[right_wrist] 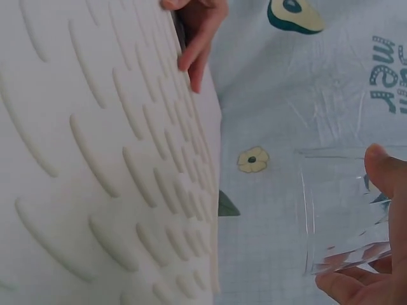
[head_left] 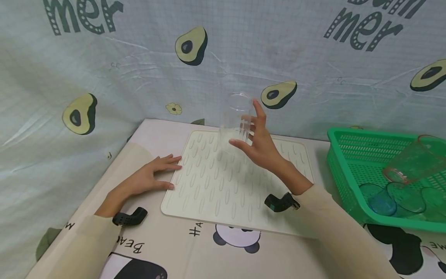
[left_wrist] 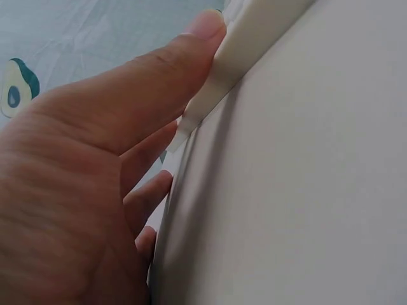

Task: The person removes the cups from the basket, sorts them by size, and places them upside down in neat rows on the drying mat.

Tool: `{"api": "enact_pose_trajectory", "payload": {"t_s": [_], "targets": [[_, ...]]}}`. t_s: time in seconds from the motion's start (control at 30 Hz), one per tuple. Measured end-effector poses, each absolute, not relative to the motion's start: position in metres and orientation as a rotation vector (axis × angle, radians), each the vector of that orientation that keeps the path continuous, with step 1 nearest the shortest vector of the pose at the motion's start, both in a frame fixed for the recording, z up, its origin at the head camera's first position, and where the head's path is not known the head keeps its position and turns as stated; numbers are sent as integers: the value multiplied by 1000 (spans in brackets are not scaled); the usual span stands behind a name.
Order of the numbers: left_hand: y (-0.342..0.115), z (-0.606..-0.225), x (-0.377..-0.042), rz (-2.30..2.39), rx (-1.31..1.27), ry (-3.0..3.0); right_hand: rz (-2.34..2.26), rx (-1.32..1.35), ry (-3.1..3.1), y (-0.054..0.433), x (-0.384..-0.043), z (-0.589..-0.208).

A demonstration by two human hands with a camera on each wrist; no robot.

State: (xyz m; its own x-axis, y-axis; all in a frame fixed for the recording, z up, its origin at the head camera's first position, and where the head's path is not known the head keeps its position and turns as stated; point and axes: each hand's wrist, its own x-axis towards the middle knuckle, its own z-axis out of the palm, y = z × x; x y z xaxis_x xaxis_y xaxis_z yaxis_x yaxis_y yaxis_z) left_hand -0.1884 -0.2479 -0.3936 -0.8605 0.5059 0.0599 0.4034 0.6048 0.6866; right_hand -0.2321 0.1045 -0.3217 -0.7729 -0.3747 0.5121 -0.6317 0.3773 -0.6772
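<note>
Gripped by the right hand (head_left: 263, 146) above the white ridged mat (head_left: 209, 186), the clear tumbler (head_left: 231, 122) could drop if the hold loosens, while the left hand (head_left: 150, 176), fingers extended, touches the mat's edge.

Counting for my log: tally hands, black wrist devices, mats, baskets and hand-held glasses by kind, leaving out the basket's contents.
Hands: 2 (left hand, right hand)
Black wrist devices: 2 (left device, right device)
Mats: 1 (cream mat)
Baskets: 1 (green basket)
Hand-held glasses: 1 (clear glass)
Total: 7
</note>
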Motion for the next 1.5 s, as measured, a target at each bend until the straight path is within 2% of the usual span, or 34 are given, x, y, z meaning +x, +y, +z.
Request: {"api": "enact_pose_trajectory", "payload": {"t_s": [0.8, 1.5], "targets": [[-251, -393, -186, 1076, 764, 2712, 1511, 825, -2359, 49, -265, -356], [-246, -394, -186, 1075, 763, 2722, 1405, 848, -2358, 21, -281, -379]]}}
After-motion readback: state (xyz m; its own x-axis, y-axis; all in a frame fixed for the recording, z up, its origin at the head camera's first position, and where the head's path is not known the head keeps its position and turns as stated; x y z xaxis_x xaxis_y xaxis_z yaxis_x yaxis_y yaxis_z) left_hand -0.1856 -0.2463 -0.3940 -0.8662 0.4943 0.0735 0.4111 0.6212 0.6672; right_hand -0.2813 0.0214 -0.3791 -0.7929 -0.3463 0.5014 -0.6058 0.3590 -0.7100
